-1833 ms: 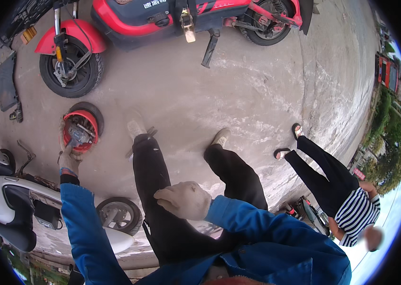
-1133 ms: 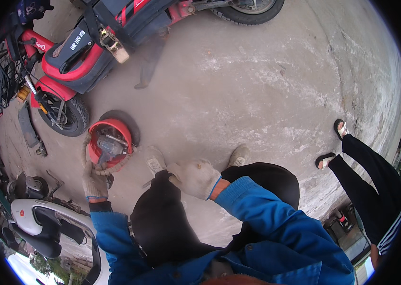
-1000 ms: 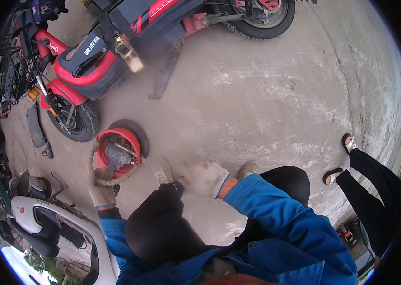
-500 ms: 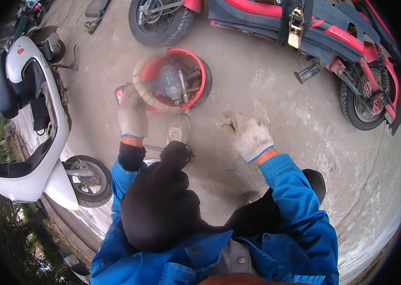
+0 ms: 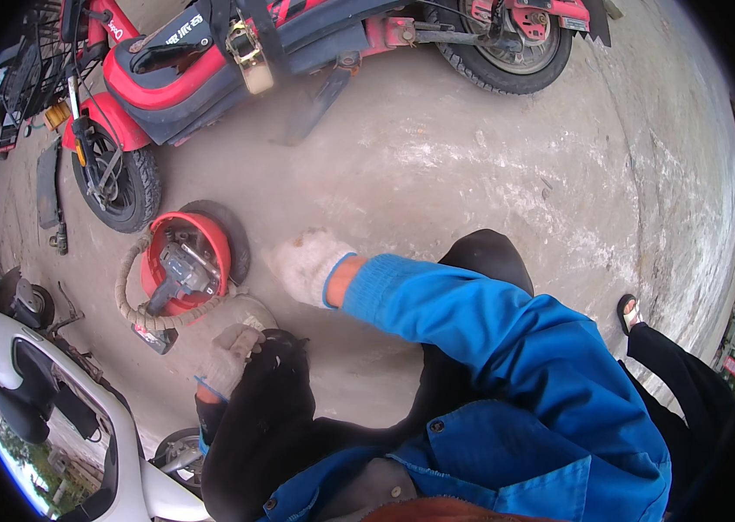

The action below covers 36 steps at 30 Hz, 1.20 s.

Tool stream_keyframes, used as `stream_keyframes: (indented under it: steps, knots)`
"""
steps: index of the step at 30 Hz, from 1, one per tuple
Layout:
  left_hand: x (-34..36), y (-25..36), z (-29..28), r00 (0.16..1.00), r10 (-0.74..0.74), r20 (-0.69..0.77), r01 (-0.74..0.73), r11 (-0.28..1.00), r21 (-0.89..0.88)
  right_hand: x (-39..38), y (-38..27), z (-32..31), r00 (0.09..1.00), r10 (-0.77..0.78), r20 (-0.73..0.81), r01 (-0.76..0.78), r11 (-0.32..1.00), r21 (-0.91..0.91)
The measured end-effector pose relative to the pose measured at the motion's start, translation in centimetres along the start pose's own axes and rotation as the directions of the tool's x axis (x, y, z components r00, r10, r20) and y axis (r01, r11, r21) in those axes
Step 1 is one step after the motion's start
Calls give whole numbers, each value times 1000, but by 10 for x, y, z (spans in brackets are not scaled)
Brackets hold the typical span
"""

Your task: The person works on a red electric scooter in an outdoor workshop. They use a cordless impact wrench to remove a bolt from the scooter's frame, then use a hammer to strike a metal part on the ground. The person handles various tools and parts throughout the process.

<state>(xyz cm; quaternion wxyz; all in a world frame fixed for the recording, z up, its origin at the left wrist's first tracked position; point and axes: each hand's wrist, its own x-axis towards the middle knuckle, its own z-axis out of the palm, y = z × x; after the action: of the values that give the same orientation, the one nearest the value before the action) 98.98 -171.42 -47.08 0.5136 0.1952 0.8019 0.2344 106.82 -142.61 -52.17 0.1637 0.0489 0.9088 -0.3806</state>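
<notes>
The red bucket (image 5: pixel 221 248) sits on the ground (image 5: pixel 437 200), ahead of the left hand (image 5: pixel 230 355) and a bit to its left. From the right hand (image 5: pixel 311 265), the bucket is to the left. Both hands are near it, and the left hand looks nearer to the wrapped handle (image 5: pixel 126 291), which loops out past the left and near sides of the bucket.

In the bucket is a grey power tool (image 5: pixel 187 268). It lies at a slant: its grip points back and left, and its fat end points ahead and right, away from the left hand. A dark block (image 5: pixel 157 337) with some red on it is just left of the left hand. I can't tell if it is part of the tool.

The left hand is in a pale glove by the left knee (image 5: pixel 276 378), with its fingers bent. The right hand is gloved too, and blurry. I can't tell if these 2 hands are empty.

A black tire (image 5: pixel 237 239) is between the bucket and the right hand. A red scooter (image 5: pixel 185 96) is far ahead.
</notes>
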Motion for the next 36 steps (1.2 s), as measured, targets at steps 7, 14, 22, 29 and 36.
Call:
stream_keyframes:
  steps: [7,14,22,29,36]
  knots:
    - [45,179,-31,823,428,-374,-356,901,246,-19,-7,-38,994,72,-85,-72,997,12]
    - [142,294,-26,818,514,-259,-346,799,493,-48,3,-51,999,-22,37,24,999,-39]
    - [211,286,17,927,133,-352,-103,989,102,-54,17,-80,996,92,-20,-88,985,146]
    - [208,288,20,910,139,-390,-111,989,95,-82,8,-113,997,64,32,-68,985,158]
    - [211,291,19,899,169,-405,-113,981,159,-95,11,-102,992,117,46,-124,965,230]
